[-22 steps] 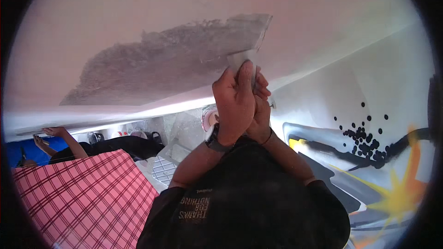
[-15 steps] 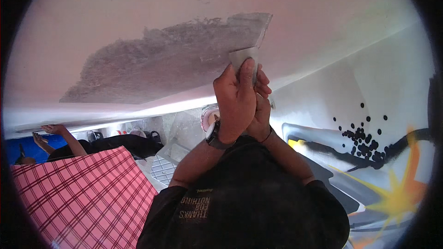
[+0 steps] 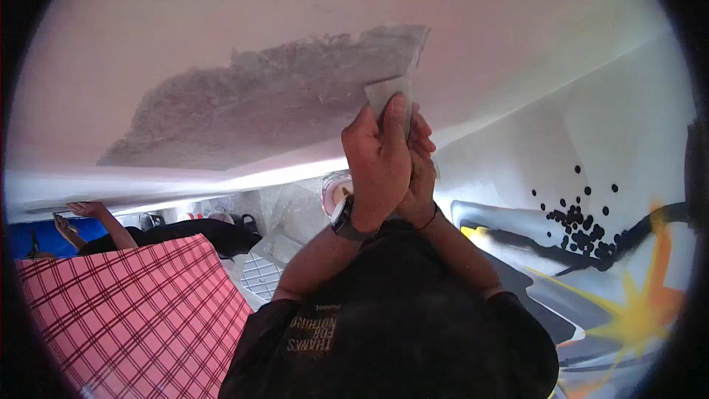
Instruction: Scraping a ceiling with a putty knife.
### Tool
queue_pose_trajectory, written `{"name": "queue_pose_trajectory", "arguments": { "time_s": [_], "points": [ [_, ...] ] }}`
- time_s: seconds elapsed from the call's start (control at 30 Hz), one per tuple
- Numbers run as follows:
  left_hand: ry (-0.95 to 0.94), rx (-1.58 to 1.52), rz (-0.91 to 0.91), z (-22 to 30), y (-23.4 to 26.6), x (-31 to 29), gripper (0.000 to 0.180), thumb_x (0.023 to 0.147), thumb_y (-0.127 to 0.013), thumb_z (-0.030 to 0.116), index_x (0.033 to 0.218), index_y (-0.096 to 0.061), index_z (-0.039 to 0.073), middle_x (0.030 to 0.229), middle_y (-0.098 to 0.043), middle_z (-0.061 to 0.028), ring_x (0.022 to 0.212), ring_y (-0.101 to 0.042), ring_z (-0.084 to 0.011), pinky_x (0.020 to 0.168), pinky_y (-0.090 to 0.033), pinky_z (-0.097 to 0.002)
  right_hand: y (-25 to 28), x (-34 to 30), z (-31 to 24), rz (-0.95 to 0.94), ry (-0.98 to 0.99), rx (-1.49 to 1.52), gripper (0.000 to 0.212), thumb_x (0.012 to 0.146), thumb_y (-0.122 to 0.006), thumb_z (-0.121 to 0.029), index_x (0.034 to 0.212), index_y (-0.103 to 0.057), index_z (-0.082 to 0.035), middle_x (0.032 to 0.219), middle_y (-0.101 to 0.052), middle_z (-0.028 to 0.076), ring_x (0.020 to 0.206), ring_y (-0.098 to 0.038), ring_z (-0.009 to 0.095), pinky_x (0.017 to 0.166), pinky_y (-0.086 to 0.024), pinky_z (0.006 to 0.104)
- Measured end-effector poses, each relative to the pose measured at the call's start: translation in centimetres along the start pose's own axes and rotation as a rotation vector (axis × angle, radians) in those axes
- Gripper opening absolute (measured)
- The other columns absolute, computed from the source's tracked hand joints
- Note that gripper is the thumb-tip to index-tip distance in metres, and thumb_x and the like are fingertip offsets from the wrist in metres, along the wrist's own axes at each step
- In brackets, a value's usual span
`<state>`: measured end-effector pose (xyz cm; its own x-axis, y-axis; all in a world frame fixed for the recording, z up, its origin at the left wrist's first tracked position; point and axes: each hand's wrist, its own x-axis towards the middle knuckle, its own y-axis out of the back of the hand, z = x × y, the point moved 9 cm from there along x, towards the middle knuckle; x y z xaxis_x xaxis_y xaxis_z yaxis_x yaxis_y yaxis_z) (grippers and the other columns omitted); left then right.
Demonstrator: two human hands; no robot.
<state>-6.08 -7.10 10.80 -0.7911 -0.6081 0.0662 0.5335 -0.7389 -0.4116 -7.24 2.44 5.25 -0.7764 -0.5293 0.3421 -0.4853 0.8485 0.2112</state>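
Both my hands are raised overhead to a white ceiling (image 3: 221, 22). My left hand (image 3: 377, 159), with a watch on its wrist, is clasped over my right hand (image 3: 422, 177). Together they grip a flat grey scraper blade (image 3: 390, 94). The blade's edge presses against the right end of a rough grey plaster patch (image 3: 258, 107) on the ceiling. The handle is hidden inside my fingers. My black shirt (image 3: 399, 325) fills the lower middle of the view.
A pink checked cloth (image 3: 133, 310) lies at lower left. Beyond it is another person's raised arm (image 3: 88, 214) beside something blue (image 3: 37, 236). The wall at right carries a mural (image 3: 591, 251) with black dots and yellow and orange shapes. White slatted items (image 3: 258, 273) sit below.
My clasped hands and the blade have stayed almost in place at the patch's right end. The other person's arm at left has shifted slightly.
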Motion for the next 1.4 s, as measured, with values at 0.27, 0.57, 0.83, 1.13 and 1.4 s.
{"name": "queue_pose_trajectory", "arguments": {
  "time_s": [0.27,0.57,0.83,1.13,1.4],
  "points": [
    [0.012,-0.001,0.012,-0.4,-0.1,0.3,0.026,0.101,-0.048,0.018,0.087,-0.056,-0.004,0.066,-0.061,-0.0093,0.054,-0.06,-0.0122,0.048,-0.049,-0.0246,-0.1,0.0,1.5,-0.057,-0.155,0.104,0.025,0.082,-0.066,-0.019,0.098,-0.063,0.001,0.097,-0.067,0.015,0.094,-0.064,0.021,0.077,-0.048,0.0337],
    [0.015,-0.038,0.022,-0.2,-0.5,0.2,0.028,0.101,-0.049,0.018,0.087,-0.055,-0.004,0.066,-0.061,-0.0095,0.053,-0.06,-0.0122,0.048,-0.049,-0.0245,0.5,0.1,1.0,-0.051,-0.198,0.083,0.023,0.081,-0.065,-0.017,0.094,-0.064,0.001,0.093,-0.067,0.015,0.093,-0.062,0.024,0.081,-0.046,0.0354],
    [0.025,-0.019,0.049,-0.5,-0.6,-0.6,0.028,0.101,-0.049,0.018,0.087,-0.055,-0.005,0.067,-0.06,-0.0092,0.053,-0.059,-0.012,0.048,-0.048,-0.0242,1.0,-0.9,1.2,-0.046,-0.212,0.168,0.017,0.082,-0.064,-0.015,0.088,-0.062,0.001,0.084,-0.065,0.01,0.083,-0.059,0.016,0.075,-0.045,0.0314],
    [0.006,-0.046,0.017,-0.6,-1.2,-0.5,0.026,0.101,-0.049,0.017,0.088,-0.055,-0.005,0.067,-0.06,-0.0093,0.054,-0.059,-0.0121,0.048,-0.048,-0.025,1.4,-0.7,1.1,-0.043,-0.216,0.216,0.016,0.082,-0.065,-0.015,0.082,-0.06,0.0,0.072,-0.063,0.007,0.073,-0.055,0.01,0.065,-0.044,0.0292],
    [0.017,-0.022,0.007,-1.1,-1.3,-0.8,0.027,0.102,-0.049,0.021,0.09,-0.056,-0.002,0.068,-0.062,-0.0095,0.054,-0.061,-0.014,0.048,-0.05,-0.0262,1.9,-1.2,1.4,-0.065,-0.172,0.081,0.016,0.082,-0.066,-0.016,0.084,-0.061,-0.001,0.071,-0.063,0.006,0.071,-0.057,0.014,0.065,-0.045,0.029]
  ]
}}
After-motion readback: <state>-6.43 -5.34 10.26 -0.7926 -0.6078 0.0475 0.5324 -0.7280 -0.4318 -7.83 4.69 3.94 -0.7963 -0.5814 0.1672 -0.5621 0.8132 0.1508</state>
